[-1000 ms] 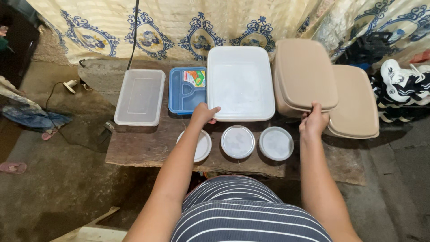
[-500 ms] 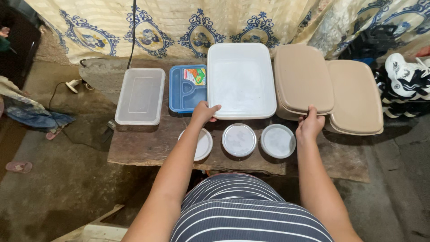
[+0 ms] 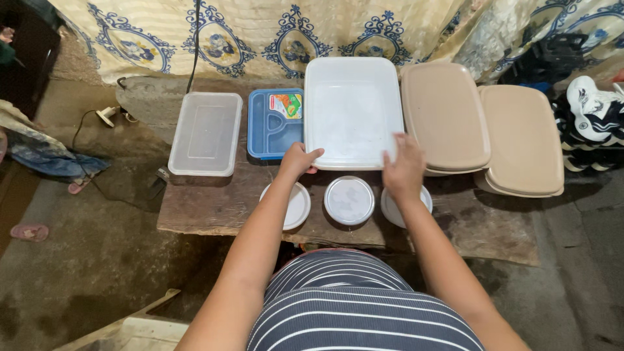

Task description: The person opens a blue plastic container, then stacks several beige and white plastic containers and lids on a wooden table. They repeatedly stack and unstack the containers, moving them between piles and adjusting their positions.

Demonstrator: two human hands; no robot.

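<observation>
Head cam looking down: the left hand (image 3: 298,160) grips the near left corner of the big white rectangular tub (image 3: 353,112), thumb on the rim, while the right hand (image 3: 403,170) lies open with fingers spread over the tub's near right corner, though I can't tell if it's actually gripping. The tub sits in the middle of the wooden board (image 3: 214,211), between a blue divided tray (image 3: 274,123) on its left and two beige lidded boxes (image 3: 481,127) on its right. A clear box (image 3: 205,133) is further left, and three round white lids (image 3: 349,200) line up in front, the right one partly under the right hand.
</observation>
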